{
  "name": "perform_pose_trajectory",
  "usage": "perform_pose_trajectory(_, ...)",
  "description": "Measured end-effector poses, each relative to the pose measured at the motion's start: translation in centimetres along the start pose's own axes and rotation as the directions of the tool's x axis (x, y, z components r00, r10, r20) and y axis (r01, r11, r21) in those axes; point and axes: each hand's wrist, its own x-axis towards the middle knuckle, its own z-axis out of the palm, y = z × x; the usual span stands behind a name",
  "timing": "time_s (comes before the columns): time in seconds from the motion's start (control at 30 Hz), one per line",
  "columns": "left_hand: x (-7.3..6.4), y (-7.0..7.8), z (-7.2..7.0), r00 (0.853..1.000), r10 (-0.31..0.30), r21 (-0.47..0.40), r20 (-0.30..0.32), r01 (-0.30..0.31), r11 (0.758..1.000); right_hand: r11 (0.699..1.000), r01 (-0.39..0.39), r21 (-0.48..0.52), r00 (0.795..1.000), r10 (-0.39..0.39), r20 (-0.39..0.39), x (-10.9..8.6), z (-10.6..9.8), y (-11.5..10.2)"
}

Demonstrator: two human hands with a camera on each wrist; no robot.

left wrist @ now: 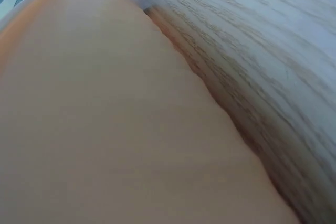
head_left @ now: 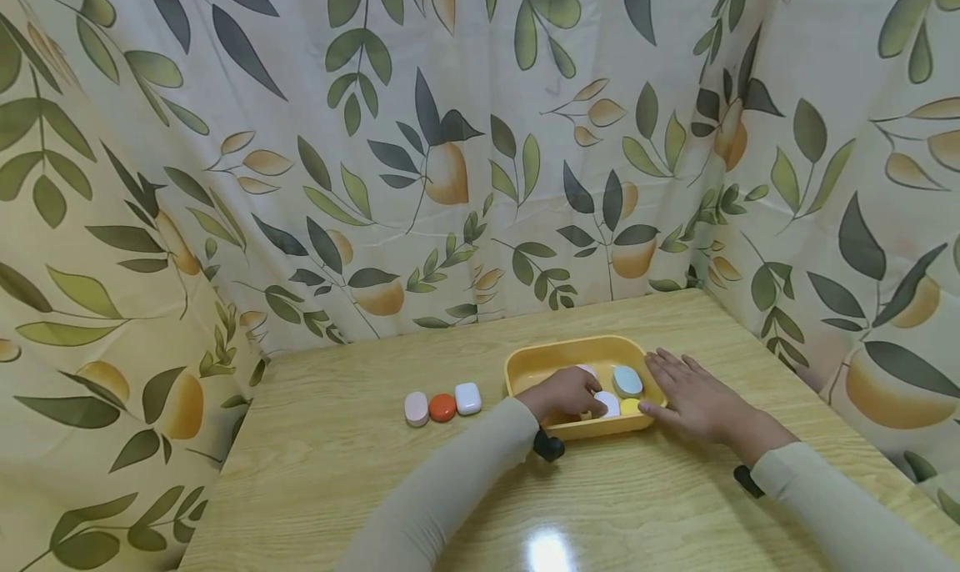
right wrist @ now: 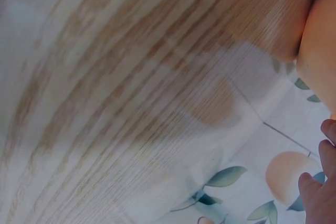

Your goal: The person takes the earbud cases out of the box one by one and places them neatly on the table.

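Observation:
My left hand (head_left: 564, 391) reaches down into a yellow-orange tray (head_left: 536, 363), its curled fingers at the left edge of a white rounded piece (head_left: 610, 404). Beside that piece lie a light blue rounded one (head_left: 627, 381) and a yellow one (head_left: 629, 407). A pale pink piece (head_left: 587, 369) shows partly behind the left hand. With fingers extended, my right hand (head_left: 697, 401) rests against the tray's right end. Several of its fingers (right wrist: 321, 182) enter the right wrist view at the edge. A close tan surface fills much of the left wrist view and hides the fingers there.
Left of the tray, a pink piece (head_left: 417, 408), an orange-red piece (head_left: 442, 407) and a white piece (head_left: 468, 398) stand in a row on the wood-grain table (head_left: 322, 472). A leaf-and-fruit patterned curtain (head_left: 450, 247) hangs along the table's back and sides.

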Motion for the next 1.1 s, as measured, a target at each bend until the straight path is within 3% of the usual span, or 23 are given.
perform_pose_trajectory(0.3, -0.3, 0.4, 0.1, 0.998, 0.021, -0.027, 0.056, -0.02, 0.999, 1.0, -0.003, 0.011, 1.0, 0.003, -0.001, -0.1, 0.1, -0.1)
perform_pose_trajectory(0.6, -0.5, 0.8, 0.1, 0.999, -0.012, -0.124, 0.032, 0.015, 0.992, 1.0, -0.001, 0.007, 1.0, 0.001, -0.006, -0.2, -0.3, -0.1)
perform_pose_trajectory(0.83, -0.6, 1.0, 0.5, 0.999, -0.048, -0.326, 0.018, 0.051, 0.944, 1.0, 0.001, -0.001, 1.0, -0.001, -0.001, -0.1, -0.4, 0.0)
perform_pose_trajectory(1.1, -0.5, 1.2, 0.8, 0.995, -0.104, -0.384, -0.005, 0.094, 0.918, 1.0, -0.002, -0.002, 1.0, 0.002, 0.002, -0.1, -0.5, -0.3)
